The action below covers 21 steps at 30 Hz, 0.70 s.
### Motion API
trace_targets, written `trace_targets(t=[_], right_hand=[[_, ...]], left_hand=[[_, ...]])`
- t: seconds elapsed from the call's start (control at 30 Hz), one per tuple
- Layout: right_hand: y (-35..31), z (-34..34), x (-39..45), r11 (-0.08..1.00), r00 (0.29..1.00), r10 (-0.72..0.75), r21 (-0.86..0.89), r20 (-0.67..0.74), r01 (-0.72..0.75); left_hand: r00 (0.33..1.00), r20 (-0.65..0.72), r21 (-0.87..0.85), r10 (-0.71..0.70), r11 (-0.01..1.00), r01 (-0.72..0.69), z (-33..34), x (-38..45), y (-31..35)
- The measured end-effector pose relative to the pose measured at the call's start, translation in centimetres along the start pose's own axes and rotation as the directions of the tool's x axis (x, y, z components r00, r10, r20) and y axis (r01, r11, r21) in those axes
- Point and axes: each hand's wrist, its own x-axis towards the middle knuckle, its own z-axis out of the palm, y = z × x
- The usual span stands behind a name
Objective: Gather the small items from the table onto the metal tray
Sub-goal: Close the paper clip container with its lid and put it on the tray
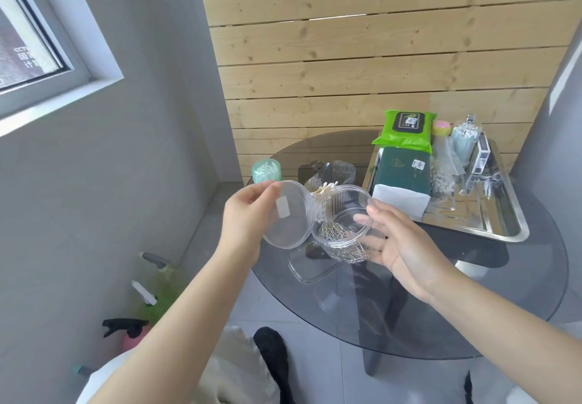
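Observation:
My right hand [406, 246] holds a clear round jar [343, 233] with paper clips in its bottom, tilted above the glass table. My left hand [252, 214] grips the jar's clear round lid [288, 214], raised beside the jar's mouth. The metal tray [504, 224] sits at the table's right side. It carries a green wipes pack [404, 131], a dark green tissue pack [404, 172], a jar of cotton swabs [465, 140] and small boxes. On the table behind my hands stand a clear box of cotton swabs [330, 177] and a teal floss-pick container [267, 170].
A clear rectangular lid [310, 266] lies on the round smoked-glass table [472, 309] under the jar. A wooden plank wall rises behind. On the floor at the left stand a green jug [157, 281] and a pink spray bottle [132, 334].

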Motion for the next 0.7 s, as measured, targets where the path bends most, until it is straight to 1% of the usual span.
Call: trace_targets(t=[0.07,0.13,0.27,0.33,0.4,0.47,0.53,0.6,0.63,0.7], right_hand=[[-0.1,0.2,-0.2,0.999,1.000,0.005,0.039,0.020,-0.006],[0.0,0.2,-0.2,0.996,0.999,0.019,0.087,0.033,-0.022],[-0.4,-0.5,-0.3,0.988,0.998,0.047,0.144,0.051,-0.054],[-0.7,-1.0,-0.4,0.989,0.997,0.061,0.133,0.054,-0.067],[-0.8,-1.3,-0.4,0.986,0.994,0.082,0.140,0.068,-0.090],[-0.7,-1.4,-0.5,0.976,0.985,0.126,0.165,0.120,-0.145],[-0.8,-1.2,-0.7,0.965,0.973,0.143,0.193,0.179,-0.178],[-0.9,-1.2,-0.7,0.942,0.967,0.173,0.255,0.186,-0.217],[-1.0,-1.3,-0.7,0.928,0.965,0.198,0.282,0.173,-0.241],[-1.2,-1.8,-0.5,0.906,0.959,0.230,0.322,0.169,-0.274]], left_hand=[[0.997,0.074,-0.063,-0.014,0.998,0.018,1.4,-1.3,0.6],[0.989,0.145,-0.066,-0.011,0.998,0.021,2.7,-2.1,0.7],[0.952,0.307,0.050,0.020,0.998,-0.037,4.2,-2.5,1.0],[0.908,0.419,0.123,-0.003,0.991,-0.053,4.4,-2.3,1.3],[0.839,0.543,0.147,-0.035,0.988,-0.054,4.5,-2.2,1.6],[0.780,0.624,0.171,-0.040,0.982,-0.086,4.9,-2.3,1.8],[0.760,0.650,0.235,-0.007,0.953,-0.192,5.8,-2.8,1.6],[0.769,0.639,0.311,0.030,0.904,-0.294,6.8,-3.3,1.0],[0.772,0.634,0.328,0.042,0.889,-0.319,7.1,-3.5,0.8],[0.768,0.636,0.310,0.072,0.887,-0.341,7.6,-3.6,0.5]])
